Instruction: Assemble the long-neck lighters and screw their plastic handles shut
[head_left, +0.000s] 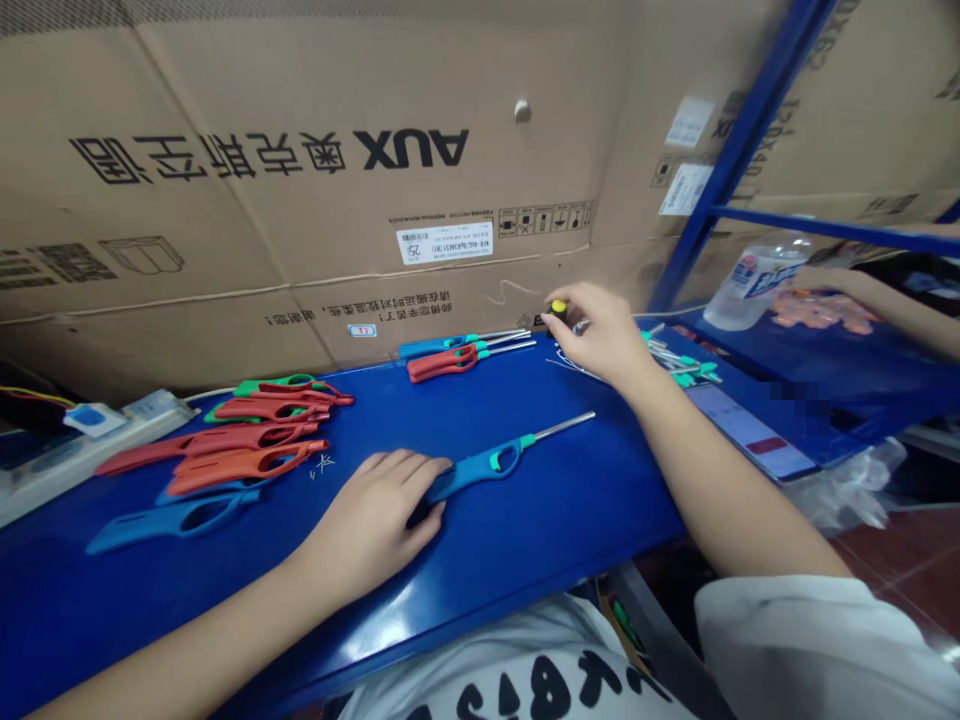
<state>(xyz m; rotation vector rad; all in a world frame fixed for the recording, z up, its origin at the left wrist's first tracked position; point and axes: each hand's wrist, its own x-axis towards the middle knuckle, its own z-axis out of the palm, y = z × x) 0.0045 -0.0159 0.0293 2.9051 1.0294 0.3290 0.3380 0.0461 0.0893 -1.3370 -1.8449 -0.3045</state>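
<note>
From my remote seat I take the blue lighter (476,472) as the hub of the dial, with twelve toward the carton (285,215). It lies on the blue table (570,520), its metal tip pointing to two o'clock. At nine I see the left hand (390,505), partly curled, with fingers over and thumb under the lighter's rear end, so I read it as gripped. At one o'clock the right hand (596,325) is nearly closed, thumb and fingers pinched around a black tool with a yellow top (557,308); I can't tell whether that tool's base touches the table. At eleven, near the carton, a red lighter (444,366) lies just beside a second blue lighter (431,347), both with rods fitted. Farther out at nine, I have red handles (262,408), an orange handle (225,467) and a blue handle (150,526), then a power strip (135,430) beyond them. At two o'clock sit metal rods with green ends (682,368), and past them a bottle (757,285) and a co-worker's arm (900,300) over orange pieces (825,312). At three lies a phone (750,430).
</note>
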